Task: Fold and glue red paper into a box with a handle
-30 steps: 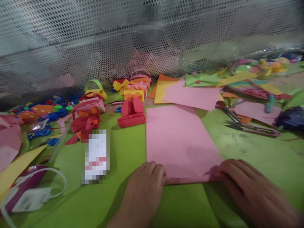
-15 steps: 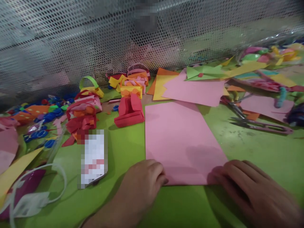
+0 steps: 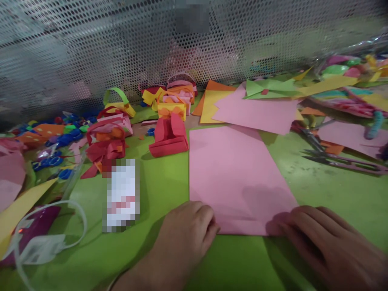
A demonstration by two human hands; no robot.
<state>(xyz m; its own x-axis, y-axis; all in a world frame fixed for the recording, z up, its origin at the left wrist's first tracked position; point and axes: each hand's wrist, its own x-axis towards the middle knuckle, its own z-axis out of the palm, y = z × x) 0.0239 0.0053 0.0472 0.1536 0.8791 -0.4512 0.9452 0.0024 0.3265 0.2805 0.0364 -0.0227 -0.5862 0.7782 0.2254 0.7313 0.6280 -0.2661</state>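
A pink sheet of paper (image 3: pixel 239 173) lies on the green table, a narrow folded strip along its near edge. At the near left corner, my left hand (image 3: pixel 190 226) is closed with fingers curled, pinching the folded edge. My right hand (image 3: pixel 321 234) grips the same edge at the near right corner, its fingers bent over the paper and partly hiding that corner. A shadow from the right hand falls across the sheet.
Left of the sheet stand a red folded paper piece (image 3: pixel 170 137) and a blurred white item (image 3: pixel 123 196). A white cable (image 3: pixel 81 218) lies farther left. More coloured paper (image 3: pixel 257 111) is behind; scissors (image 3: pixel 342 161) lie right. A perforated metal panel (image 3: pixel 136 44) closes the back.
The whole view has shifted slightly, so things appear a little farther right and higher. Both hands keep their hold on the sheet's near edge with almost no visible movement.
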